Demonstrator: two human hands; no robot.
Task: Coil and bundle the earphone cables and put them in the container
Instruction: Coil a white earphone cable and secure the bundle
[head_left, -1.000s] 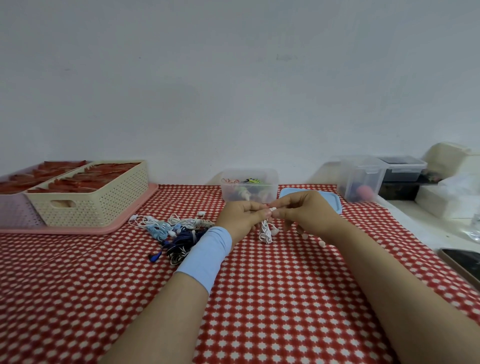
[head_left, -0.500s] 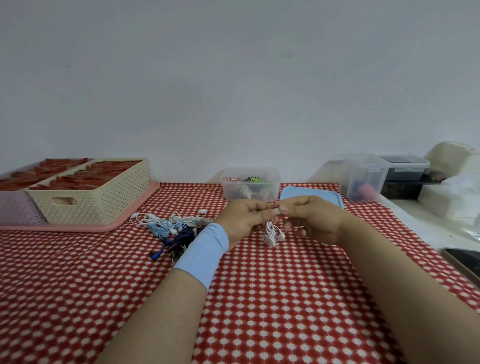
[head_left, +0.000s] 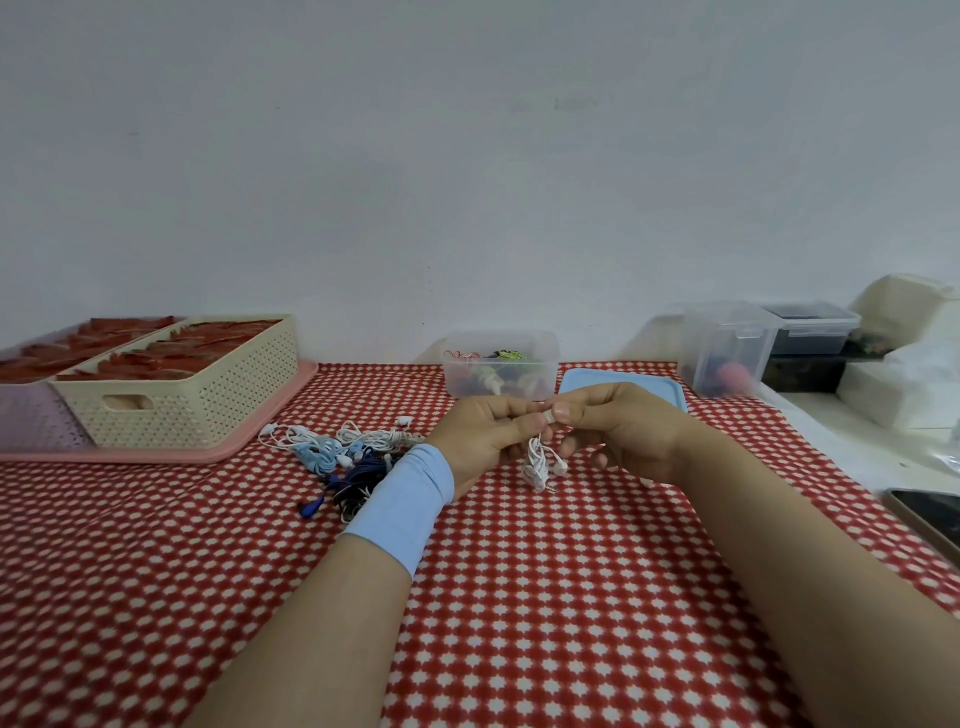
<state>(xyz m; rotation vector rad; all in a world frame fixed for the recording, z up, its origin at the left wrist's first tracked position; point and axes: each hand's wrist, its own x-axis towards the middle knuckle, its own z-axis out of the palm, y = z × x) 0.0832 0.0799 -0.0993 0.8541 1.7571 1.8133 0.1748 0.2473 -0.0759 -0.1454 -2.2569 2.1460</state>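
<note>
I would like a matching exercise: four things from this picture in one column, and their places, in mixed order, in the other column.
Things
1. white earphone
2. cream basket
3. blue lid
4. phone

Places
a. on the pink tray
b. far right, partly out of view
c. held between left hand and right hand
d. flat, right of the clear container

Pairs: 1-c, 2-a, 3-d, 4-b

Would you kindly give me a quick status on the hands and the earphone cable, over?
Left hand and right hand both pinch the white earphone bundle, coils dangling. Clear container open just behind, blue lid beside it. Nothing between.
</note>
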